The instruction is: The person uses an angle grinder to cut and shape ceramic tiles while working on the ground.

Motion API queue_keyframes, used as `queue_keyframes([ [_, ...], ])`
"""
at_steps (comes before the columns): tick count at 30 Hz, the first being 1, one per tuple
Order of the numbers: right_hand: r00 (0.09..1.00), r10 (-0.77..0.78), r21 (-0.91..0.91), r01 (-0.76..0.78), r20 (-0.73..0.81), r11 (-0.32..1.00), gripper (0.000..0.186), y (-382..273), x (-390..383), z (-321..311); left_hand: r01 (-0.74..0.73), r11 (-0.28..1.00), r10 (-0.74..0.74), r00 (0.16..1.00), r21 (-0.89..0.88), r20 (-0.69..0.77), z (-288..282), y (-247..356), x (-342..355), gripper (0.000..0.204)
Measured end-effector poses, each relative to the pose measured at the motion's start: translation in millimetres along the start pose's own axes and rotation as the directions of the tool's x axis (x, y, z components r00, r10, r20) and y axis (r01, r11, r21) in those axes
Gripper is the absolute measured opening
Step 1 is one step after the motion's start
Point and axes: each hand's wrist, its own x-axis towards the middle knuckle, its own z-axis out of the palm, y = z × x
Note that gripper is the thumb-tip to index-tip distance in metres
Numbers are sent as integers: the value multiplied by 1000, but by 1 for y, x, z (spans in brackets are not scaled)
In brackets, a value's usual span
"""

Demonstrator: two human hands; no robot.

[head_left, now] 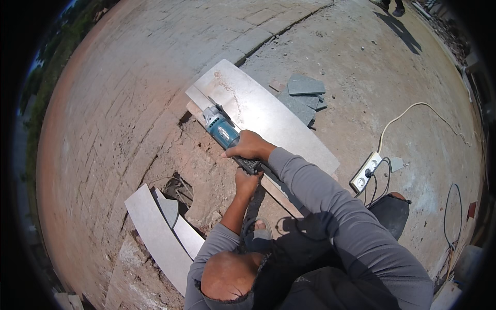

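Observation:
A teal angle grinder (222, 130) is in both of my hands, its metal head and disc at the near left edge of a large pale tile (279, 111). My right hand (251, 145) is wrapped around the grinder's body. Behind it, my left hand (247, 181) grips the dark rear end of the tool. Along the tile's left side a narrow strip lies beside a straight line, in line with the disc. Dust streaks the tile's far end. Whether the disc is spinning cannot be made out.
Grey-green stone pieces (305, 95) lie beyond the tile. A white power strip (366, 172) with plugged-in cables sits to the right. Pale tile strips (155, 232) lie at lower left by broken ground. Another person's feet (398, 10) and shadow show at the far right.

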Motion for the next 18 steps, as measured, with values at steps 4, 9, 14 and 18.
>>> queue_keyframes([
  [4,1000,-15,28,15,11,999,84,0,0,-1,-117,991,123,989,68,-84,8,-11,-10,36],
  [9,1000,-10,30,10,-1,1000,85,1,-5,1,-81,995,83,996,51,-25,13,-13,-24,38],
  [14,1000,0,2,0,-11,1000,87,4,-12,2,44,999,-44,999,16,31,10,-4,-25,49],
  [18,999,-22,-1,22,-23,1000,87,8,-18,3,-28,1000,28,999,7,-23,13,-3,-29,43],
])
